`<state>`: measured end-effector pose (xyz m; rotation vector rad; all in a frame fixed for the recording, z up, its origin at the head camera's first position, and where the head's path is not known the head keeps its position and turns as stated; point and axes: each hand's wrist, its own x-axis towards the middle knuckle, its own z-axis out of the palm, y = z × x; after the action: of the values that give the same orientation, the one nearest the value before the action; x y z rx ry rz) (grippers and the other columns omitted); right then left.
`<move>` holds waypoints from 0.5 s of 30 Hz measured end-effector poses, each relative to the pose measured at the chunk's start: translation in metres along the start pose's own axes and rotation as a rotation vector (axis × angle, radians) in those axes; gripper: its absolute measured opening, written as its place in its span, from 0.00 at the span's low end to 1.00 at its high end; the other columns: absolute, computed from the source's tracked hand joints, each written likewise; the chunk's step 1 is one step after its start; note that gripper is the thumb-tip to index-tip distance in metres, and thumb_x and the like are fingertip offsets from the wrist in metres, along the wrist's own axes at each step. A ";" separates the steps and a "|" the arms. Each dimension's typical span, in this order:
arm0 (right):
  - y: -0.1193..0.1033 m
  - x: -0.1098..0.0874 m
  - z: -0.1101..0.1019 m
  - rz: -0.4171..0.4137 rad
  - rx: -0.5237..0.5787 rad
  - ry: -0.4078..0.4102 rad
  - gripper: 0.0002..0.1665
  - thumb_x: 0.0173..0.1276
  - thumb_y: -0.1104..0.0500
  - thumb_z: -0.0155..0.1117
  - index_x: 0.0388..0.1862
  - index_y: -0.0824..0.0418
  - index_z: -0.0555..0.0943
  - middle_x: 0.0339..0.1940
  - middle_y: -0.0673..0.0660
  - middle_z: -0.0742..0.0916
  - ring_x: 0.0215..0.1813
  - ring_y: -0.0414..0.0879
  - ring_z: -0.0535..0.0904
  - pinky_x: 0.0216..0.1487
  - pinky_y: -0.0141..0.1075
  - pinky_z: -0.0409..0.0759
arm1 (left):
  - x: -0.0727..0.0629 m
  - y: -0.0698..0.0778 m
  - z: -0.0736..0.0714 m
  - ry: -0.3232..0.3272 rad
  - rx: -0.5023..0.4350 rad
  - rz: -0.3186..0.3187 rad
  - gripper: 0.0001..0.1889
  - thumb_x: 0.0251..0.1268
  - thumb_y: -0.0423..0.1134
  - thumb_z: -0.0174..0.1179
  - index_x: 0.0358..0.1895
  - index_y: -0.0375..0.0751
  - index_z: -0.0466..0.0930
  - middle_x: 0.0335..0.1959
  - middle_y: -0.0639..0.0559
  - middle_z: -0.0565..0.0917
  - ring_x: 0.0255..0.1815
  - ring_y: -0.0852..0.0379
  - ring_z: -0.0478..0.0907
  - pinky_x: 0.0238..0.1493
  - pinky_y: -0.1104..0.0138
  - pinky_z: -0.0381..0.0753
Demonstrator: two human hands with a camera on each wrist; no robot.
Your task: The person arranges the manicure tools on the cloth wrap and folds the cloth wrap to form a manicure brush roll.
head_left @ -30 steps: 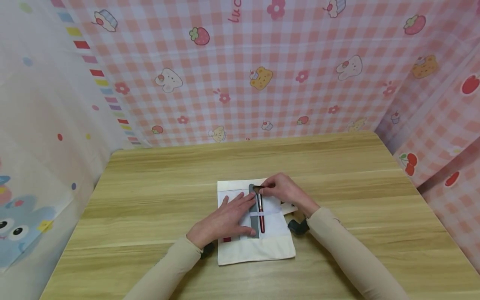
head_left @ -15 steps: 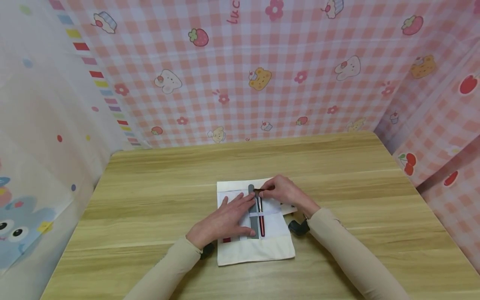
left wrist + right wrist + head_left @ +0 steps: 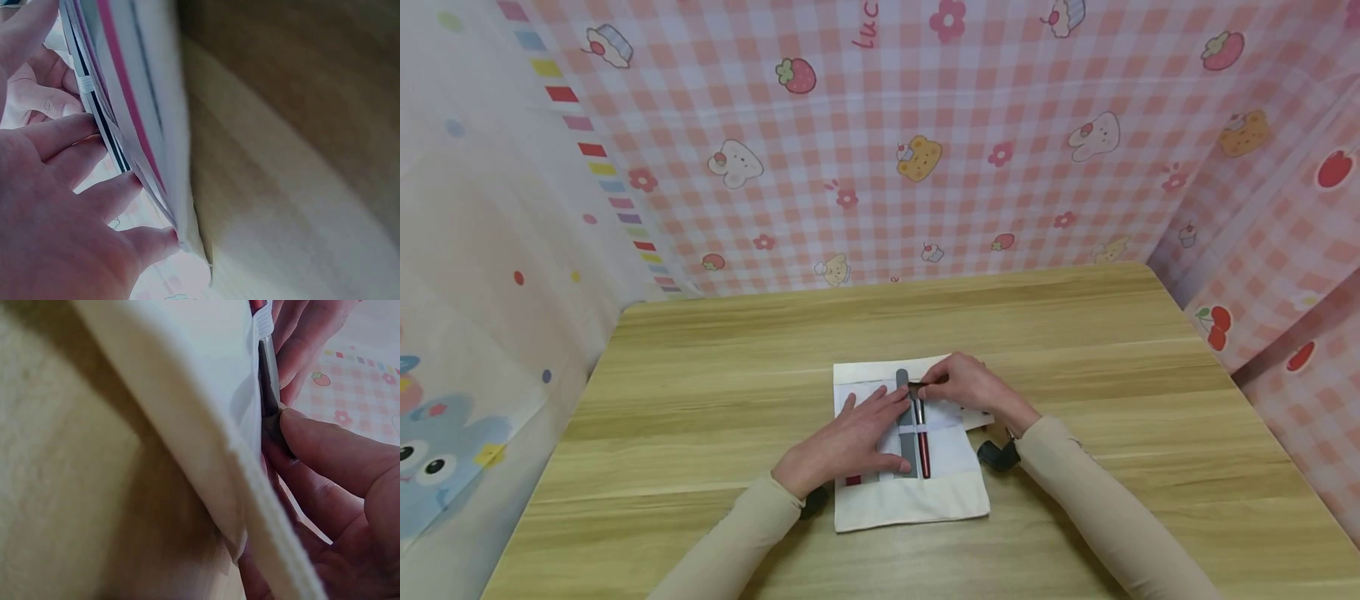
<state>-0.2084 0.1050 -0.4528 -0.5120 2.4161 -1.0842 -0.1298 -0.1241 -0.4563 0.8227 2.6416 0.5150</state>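
A cream fabric pouch point(image 3: 913, 505) lies unfolded on the table, with a white elastic band point(image 3: 913, 429) across its inside. Under the band run a long grey flat strip point(image 3: 907, 454) with a rounded top and, beside it, a brush point(image 3: 924, 454) with a red handle and metal ferrule. My right hand point(image 3: 962, 379) pinches the brush by its dark bristle end; in the right wrist view the thumb point(image 3: 312, 440) presses on the bristles point(image 3: 275, 432). Spread over the pouch, my left hand point(image 3: 853, 433) rests its straight fingers on the grey strip and the cloth.
A small red piece point(image 3: 853, 480) shows below my left wrist at the pouch's left side. A pale tab point(image 3: 976, 418) sticks out at its right edge. The wooden table point(image 3: 737, 350) backs onto a pink checked curtain point(image 3: 820, 167).
My right hand has moved slightly toward me, and the brush has slid down through the band, its handle end now lower on the pouch. My left hand has stayed in place.
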 end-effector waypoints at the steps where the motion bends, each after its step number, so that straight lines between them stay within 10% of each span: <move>1: 0.000 0.000 0.000 -0.005 0.002 -0.001 0.09 0.72 0.56 0.70 0.44 0.59 0.92 0.38 0.50 0.90 0.36 0.44 0.76 0.37 0.35 0.70 | 0.000 0.000 0.000 0.000 0.000 0.000 0.49 0.65 0.63 0.68 0.82 0.43 0.59 0.85 0.54 0.52 0.85 0.46 0.46 0.78 0.36 0.47; 15: 0.007 -0.021 -0.022 -0.116 0.059 0.192 0.18 0.79 0.56 0.62 0.59 0.65 0.85 0.55 0.60 0.88 0.54 0.53 0.84 0.54 0.47 0.83 | 0.000 0.000 0.002 0.000 -0.016 -0.008 0.49 0.65 0.63 0.67 0.82 0.45 0.58 0.85 0.55 0.52 0.85 0.47 0.45 0.79 0.37 0.44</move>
<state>-0.2035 0.1327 -0.4404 -0.5576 2.5357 -1.3039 -0.1291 -0.1241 -0.4582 0.8073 2.6363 0.5330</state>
